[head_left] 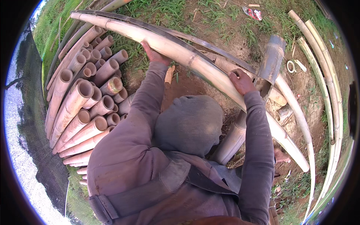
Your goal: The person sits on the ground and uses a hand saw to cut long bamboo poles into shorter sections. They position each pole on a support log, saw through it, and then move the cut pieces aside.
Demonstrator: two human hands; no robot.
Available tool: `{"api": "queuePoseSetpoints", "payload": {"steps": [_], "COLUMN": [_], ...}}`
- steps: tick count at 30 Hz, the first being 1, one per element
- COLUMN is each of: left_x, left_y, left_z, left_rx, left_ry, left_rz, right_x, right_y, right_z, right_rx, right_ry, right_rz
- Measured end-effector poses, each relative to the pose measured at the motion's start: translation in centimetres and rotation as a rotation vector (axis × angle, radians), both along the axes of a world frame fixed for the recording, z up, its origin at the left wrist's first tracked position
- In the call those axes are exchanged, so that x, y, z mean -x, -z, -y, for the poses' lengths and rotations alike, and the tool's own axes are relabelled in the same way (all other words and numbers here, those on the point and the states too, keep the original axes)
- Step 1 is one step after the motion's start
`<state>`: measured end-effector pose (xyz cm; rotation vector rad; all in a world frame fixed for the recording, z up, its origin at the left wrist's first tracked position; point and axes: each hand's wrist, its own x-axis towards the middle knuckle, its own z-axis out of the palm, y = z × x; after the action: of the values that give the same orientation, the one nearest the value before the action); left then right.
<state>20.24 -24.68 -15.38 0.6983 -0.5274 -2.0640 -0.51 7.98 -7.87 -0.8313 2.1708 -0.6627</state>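
Grass [170,8] and bare soil [185,87] surround us; our pale bamboo pole [197,63] slants from upper left to lower right, our left hand [155,56] grasping its upper stretch; our right hand [242,81], clenched, meets its middle, contents hidden.

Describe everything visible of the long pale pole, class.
The long pole looks like bamboo: pale, ringed at the joints, with a greenish streak along its near edge. It slants from upper left to lower right, appearing bowed, perhaps from the lens. The left hand meets its near edge; the right hand, fingers curled, is at it farther right. The right forearm crosses over it.
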Motion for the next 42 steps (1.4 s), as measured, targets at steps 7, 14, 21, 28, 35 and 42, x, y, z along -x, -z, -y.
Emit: {"api": "queuePoseSetpoints", "payload": {"steps": [7, 14, 21, 28, 35, 42], "left_x": [0.2, 1.6, 4.7, 4.7, 9.1, 8.7], "left_y": [0.4, -0.5, -4.3, -3.7, -6.6, -4.5], "left_z": [0.7, -0.4, -6.7, -7.7, -7.1, -5.6], "left_rx": [-0.105, -0.164, -0.249, -0.217, -0.260, -0.095], "left_ry": [0.037, 0.074, 0.092, 0.235, 0.052, -0.115], "left_rz": [-0.135, -0.094, 0.029, 0.245, 0.504, 0.696], "right_x": [0.9, 0.9, 0.2, 3.3, -1.5, -4.2], "right_y": [1.2, -0.8, -3.9, -13.5, -12.8, -11.9], "right_z": [1.5, 5.0, 4.4, -7.6, -14.6, -17.4], "right_rx": [-0.116, -0.096, 0.226, 0.416, 0.404, 0.373], "right_ry": [-0.035, -0.264, 0.052, 0.037, 0.176, 0.214], "right_rz": [-0.242, -0.474, -0.722, -1.137, -0.995, -0.806]}}
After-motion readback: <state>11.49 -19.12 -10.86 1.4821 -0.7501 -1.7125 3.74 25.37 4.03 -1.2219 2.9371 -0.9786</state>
